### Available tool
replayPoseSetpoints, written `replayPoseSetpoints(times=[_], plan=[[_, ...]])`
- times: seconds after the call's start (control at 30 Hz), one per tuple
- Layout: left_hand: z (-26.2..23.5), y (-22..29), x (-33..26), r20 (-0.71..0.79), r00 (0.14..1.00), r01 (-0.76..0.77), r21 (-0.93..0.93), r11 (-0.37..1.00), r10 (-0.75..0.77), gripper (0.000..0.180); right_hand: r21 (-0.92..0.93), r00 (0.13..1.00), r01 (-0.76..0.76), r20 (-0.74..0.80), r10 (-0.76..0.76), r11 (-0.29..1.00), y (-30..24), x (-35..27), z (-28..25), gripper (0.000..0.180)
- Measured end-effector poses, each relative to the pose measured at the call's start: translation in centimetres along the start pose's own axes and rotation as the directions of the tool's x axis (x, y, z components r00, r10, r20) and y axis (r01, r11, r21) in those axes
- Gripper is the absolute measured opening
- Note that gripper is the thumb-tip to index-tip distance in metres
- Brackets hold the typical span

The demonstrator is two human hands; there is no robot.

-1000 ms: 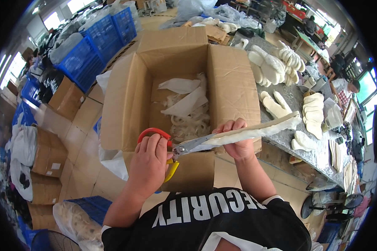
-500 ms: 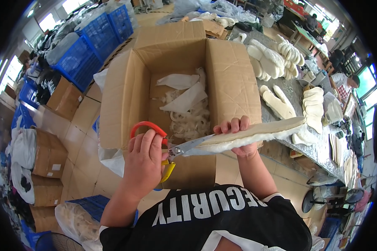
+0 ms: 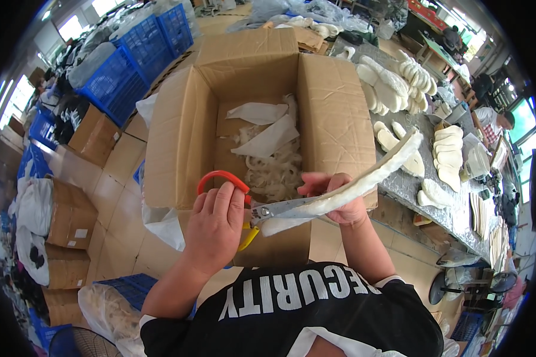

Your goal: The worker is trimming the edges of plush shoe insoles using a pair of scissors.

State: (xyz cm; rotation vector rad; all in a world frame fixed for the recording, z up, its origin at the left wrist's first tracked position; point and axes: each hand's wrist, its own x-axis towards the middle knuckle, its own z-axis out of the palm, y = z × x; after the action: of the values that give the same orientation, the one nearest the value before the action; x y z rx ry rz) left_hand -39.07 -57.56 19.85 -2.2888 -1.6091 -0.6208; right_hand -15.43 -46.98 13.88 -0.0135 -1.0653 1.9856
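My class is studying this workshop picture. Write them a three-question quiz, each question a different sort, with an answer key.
1. Which hand grips the scissors?
2. True or false: the open cardboard box contains no scraps.
3. The right hand holds:
A. a blue crate
B. a long, pale fleecy piece
C. a fan

Key:
1. The left hand.
2. False; pale scraps lie inside it.
3. B.

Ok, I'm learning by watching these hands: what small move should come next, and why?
Probably ease the scissors slightly closed with the left hand, the right hand supporting the fleecy insole. The red handle and yellow handle stand apart, and the blades appear to be at the insole's edge, so a short snip seems reasonable.
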Motion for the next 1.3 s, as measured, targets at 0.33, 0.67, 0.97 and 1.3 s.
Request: replayPoseSetpoints(times=[0.33, 0.67, 0.97, 1.3], plan=[[0.5, 0.6, -0.3, 0.048, 0.999, 0.006, -0.01, 1.0, -0.005, 0.027, 0.068, 0.989, 0.148, -0.007, -0.148, 0.987, 0.7, 0.3, 0.5, 0.021], [0.5, 0.0, -0.7, 0.13, 0.991, -0.013, -0.042, 0.999, 0.019, 0.027, 0.015, 0.985, 0.17, -0.034, -0.169, 0.985, 1.1, -0.1, -0.3, 0.022], [0.1, 0.1, -0.2, 0.164, 0.985, -0.039, -0.116, 0.992, 0.058, 0.034, -0.057, 0.994, 0.109, -0.024, -0.11, 0.992, 1.1, 0.2, 0.7, 0.022], [0.3, -0.1, -1.1, 0.269, 0.963, 0.053, -0.154, 0.987, -0.01, 0.051, -0.017, 0.996, 0.088, 0.0, -0.088, 0.996, 1.5, 0.2, 0.3, 0.022]])
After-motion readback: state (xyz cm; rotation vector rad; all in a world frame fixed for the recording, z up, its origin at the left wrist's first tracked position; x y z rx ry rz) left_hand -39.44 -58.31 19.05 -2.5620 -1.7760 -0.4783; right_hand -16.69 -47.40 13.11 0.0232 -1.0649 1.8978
